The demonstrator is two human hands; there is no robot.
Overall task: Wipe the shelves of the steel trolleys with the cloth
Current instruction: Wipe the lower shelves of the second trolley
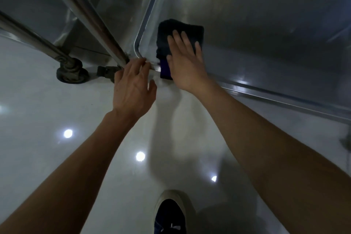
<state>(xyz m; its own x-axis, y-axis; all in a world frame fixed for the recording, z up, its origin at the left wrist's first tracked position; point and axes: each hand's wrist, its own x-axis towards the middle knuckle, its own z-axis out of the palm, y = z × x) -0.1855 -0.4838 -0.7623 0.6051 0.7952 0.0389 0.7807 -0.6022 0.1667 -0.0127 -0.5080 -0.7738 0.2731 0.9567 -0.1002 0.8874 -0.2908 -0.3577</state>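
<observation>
The flat, straight-fingered right hand [185,62] is pressing the soft, limp dark folded cloth [180,33] onto the slick shiny steel trolley shelf [256,24], best steered from on top.

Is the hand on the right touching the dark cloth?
Touching. The head view shows the right hand lying flat with straight fingers on the dark cloth, pressing it onto the steel shelf.

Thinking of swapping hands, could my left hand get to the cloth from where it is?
Probably yes: the left hand holds the shelf corner beside the dark cloth, though the right hand covers its near part.
</observation>
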